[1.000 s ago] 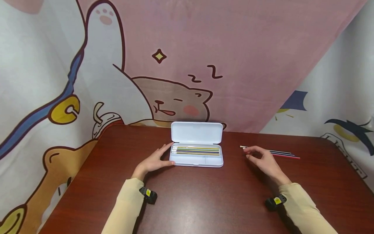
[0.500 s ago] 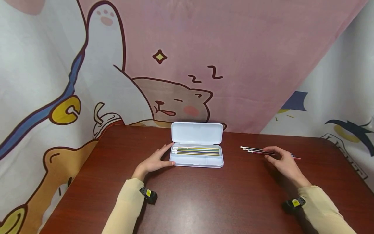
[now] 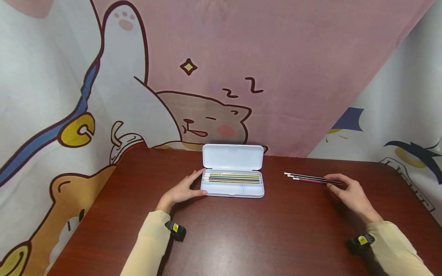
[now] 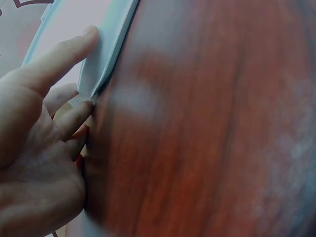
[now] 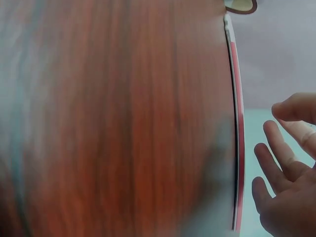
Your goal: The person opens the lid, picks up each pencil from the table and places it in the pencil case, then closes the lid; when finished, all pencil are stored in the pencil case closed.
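Note:
A white pencil case [image 3: 221, 189] stands with its lid up, and several striped pencils [image 3: 235, 178] lie side by side in its back compartment. My left hand [image 3: 180, 191] rests at the case's left end, its thumb on the front corner and its fingers toward the back corner. In the left wrist view the straight thumb [image 4: 74, 49] lies over the case's edge. To the right, dark and red pencils [image 3: 305, 178] lie close together with white eraser ends pointing left. My right hand [image 3: 352, 193] is at their right ends, partly hiding them; the right wrist view shows its fingers [image 5: 276, 168] loosely bent.
The case and loose pencils are on a dark red-brown wooden table [image 3: 235, 237]. A printed cloth [image 3: 293, 76] with cartoon animals hangs directly behind the table. A strap-mounted camera is on each wrist.
My right hand has moved right along the loose pencils, from their eraser ends to their far ends, uncovering more of them. My left hand stays at the case.

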Action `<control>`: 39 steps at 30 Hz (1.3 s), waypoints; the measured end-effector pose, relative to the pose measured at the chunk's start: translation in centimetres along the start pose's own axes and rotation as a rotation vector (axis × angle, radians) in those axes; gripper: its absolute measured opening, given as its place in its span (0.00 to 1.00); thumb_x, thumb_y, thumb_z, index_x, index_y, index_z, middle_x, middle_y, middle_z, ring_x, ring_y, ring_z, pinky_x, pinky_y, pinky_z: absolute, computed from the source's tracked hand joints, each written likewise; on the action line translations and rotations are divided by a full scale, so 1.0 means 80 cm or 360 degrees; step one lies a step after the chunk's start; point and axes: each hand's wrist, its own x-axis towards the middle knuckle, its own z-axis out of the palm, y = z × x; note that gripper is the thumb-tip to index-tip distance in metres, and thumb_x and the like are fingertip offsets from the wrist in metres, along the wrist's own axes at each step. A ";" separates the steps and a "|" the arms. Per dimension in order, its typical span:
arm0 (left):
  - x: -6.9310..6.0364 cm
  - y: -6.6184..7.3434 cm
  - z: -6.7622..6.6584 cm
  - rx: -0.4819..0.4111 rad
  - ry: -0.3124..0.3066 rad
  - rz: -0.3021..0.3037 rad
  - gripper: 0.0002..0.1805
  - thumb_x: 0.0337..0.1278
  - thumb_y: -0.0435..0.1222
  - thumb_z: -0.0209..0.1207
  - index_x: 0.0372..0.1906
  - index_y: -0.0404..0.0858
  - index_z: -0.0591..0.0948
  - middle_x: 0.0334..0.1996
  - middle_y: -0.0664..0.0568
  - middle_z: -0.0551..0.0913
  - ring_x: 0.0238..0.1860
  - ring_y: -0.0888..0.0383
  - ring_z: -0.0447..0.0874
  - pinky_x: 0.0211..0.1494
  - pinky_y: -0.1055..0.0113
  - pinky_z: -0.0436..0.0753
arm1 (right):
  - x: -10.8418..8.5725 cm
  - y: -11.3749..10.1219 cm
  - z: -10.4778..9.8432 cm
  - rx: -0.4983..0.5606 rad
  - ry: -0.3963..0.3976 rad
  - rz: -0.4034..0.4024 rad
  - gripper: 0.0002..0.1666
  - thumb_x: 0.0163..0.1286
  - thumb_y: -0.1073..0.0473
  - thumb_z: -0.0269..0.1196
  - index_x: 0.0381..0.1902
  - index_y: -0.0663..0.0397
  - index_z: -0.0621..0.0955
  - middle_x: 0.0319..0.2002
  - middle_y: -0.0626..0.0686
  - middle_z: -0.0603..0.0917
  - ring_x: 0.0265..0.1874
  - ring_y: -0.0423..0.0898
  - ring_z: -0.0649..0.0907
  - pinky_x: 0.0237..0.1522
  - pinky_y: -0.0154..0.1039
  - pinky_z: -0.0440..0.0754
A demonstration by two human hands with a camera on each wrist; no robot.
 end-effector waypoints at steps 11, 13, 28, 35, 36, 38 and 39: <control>0.001 -0.002 0.000 -0.0008 -0.0005 0.0012 0.47 0.53 0.47 0.67 0.76 0.46 0.57 0.74 0.38 0.51 0.74 0.40 0.40 0.67 0.34 0.49 | -0.005 0.020 -0.016 -0.0045 -0.0041 0.0025 0.14 0.68 0.63 0.62 0.50 0.63 0.80 0.45 0.61 0.81 0.38 0.24 0.73 0.36 0.22 0.68; 0.001 -0.002 0.000 -0.0010 -0.0005 0.0011 0.46 0.53 0.47 0.67 0.76 0.46 0.57 0.74 0.38 0.50 0.74 0.40 0.40 0.67 0.34 0.49 | -0.004 0.022 -0.018 -0.0067 -0.0054 0.0033 0.14 0.68 0.62 0.62 0.50 0.63 0.80 0.45 0.61 0.81 0.38 0.24 0.72 0.35 0.22 0.68; 0.000 0.001 -0.001 -0.0006 -0.0004 0.0003 0.47 0.53 0.47 0.67 0.76 0.46 0.57 0.74 0.37 0.50 0.74 0.40 0.40 0.67 0.34 0.49 | 0.003 0.027 -0.019 -0.0192 -0.0144 -0.0097 0.13 0.62 0.69 0.66 0.46 0.62 0.82 0.40 0.60 0.82 0.30 0.31 0.75 0.31 0.25 0.69; 0.000 0.000 0.000 -0.0008 -0.0008 0.0006 0.46 0.54 0.46 0.67 0.76 0.46 0.57 0.74 0.37 0.50 0.74 0.40 0.40 0.67 0.34 0.49 | 0.001 0.022 -0.012 -0.0150 -0.0141 -0.0151 0.14 0.58 0.73 0.67 0.44 0.64 0.82 0.37 0.59 0.82 0.28 0.34 0.75 0.28 0.26 0.70; 0.000 -0.001 0.001 -0.0008 -0.0009 0.0005 0.46 0.54 0.46 0.67 0.76 0.46 0.57 0.74 0.37 0.50 0.74 0.40 0.40 0.67 0.34 0.49 | 0.001 0.022 -0.011 -0.0138 -0.0139 -0.0158 0.14 0.58 0.73 0.67 0.44 0.64 0.83 0.38 0.59 0.82 0.28 0.34 0.76 0.28 0.25 0.71; 0.000 -0.001 0.001 -0.0004 -0.0009 0.0007 0.46 0.54 0.46 0.67 0.76 0.46 0.57 0.74 0.37 0.50 0.74 0.40 0.40 0.67 0.34 0.49 | 0.001 0.021 -0.008 -0.0106 -0.0145 -0.0167 0.13 0.58 0.73 0.67 0.43 0.64 0.83 0.37 0.59 0.82 0.28 0.34 0.76 0.28 0.25 0.71; -0.001 -0.002 0.001 -0.0002 -0.0009 0.0009 0.46 0.54 0.46 0.67 0.76 0.45 0.57 0.74 0.37 0.50 0.74 0.39 0.40 0.67 0.34 0.49 | 0.001 0.020 -0.006 -0.0088 -0.0146 -0.0166 0.13 0.58 0.73 0.67 0.42 0.64 0.83 0.36 0.59 0.82 0.27 0.35 0.76 0.28 0.26 0.72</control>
